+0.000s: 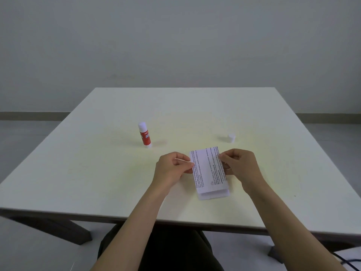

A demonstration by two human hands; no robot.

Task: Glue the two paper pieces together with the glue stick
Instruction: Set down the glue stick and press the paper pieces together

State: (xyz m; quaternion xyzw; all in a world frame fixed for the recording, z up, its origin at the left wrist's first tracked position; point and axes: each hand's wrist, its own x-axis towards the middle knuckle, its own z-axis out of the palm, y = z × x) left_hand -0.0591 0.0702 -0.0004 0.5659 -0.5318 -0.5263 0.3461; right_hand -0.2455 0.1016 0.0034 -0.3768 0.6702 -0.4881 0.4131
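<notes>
A printed paper piece [207, 169] lies over a second white paper piece [214, 196], whose edge shows below it, near the front middle of the table. My left hand [172, 169] pinches the printed piece's left edge. My right hand [241, 165] pinches its right edge. The red and white glue stick [145, 135] stands upright to the far left of the papers, uncapped. Its white cap [231, 137] sits apart on the table, beyond my right hand.
The white table [97, 163] has its front edge close to my lap. Dark table legs show below at the left and right. A black cable lies on the floor at the bottom right.
</notes>
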